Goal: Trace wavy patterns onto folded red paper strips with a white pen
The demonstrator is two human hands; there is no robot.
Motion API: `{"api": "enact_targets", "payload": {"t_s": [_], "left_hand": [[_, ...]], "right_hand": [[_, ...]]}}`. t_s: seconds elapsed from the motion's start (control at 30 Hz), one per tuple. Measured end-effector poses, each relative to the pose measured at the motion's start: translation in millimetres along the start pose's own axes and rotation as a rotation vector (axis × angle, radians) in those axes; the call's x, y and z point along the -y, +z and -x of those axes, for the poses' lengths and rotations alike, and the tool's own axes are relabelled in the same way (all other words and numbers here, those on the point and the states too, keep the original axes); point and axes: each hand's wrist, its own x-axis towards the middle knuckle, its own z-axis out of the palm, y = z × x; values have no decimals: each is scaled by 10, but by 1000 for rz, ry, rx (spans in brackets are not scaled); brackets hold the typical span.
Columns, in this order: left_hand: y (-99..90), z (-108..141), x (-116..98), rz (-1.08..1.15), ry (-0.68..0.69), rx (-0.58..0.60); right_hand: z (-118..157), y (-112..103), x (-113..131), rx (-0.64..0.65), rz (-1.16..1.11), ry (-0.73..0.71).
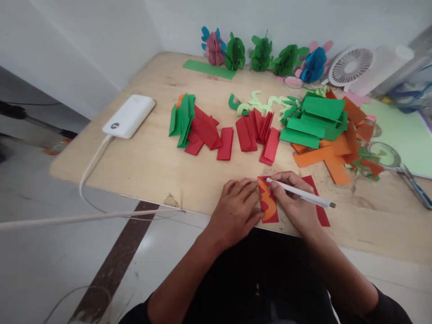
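Note:
At the front edge of the table, a strip of red paper [272, 218] lies flat with an orange curved paper cutout [269, 203], shaped like a 3, on top of it. My left hand [236, 207] rests with its fingers laid out, its fingertips pressing on the left side of these papers. In my right hand [297, 202] is a white pen [303, 194], its tip touching near the top of the cutout. Another piece of red paper [320, 211] lies partly hidden beneath my right hand.
Folded red papers [205, 128] and green papers [320, 117] lie beyond my hands, with orange strips [337, 166] at right. Scissors [415, 184] lie far right. A white power bank [130, 116] with a cable sits left. Paper figures [261, 54] and a small fan [352, 67] stand at the back.

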Motion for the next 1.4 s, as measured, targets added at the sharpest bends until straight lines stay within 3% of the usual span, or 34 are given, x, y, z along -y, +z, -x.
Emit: {"api": "enact_targets", "payload": {"t_s": [0.43, 1.4], "left_hand": [[-43, -15, -15, -15, 15, 32], [-59, -28, -18, -11, 8, 8]], "right_hand": [[-65, -1, -29, 35, 90, -6], [-118, 79, -69, 61, 70, -13]]}}
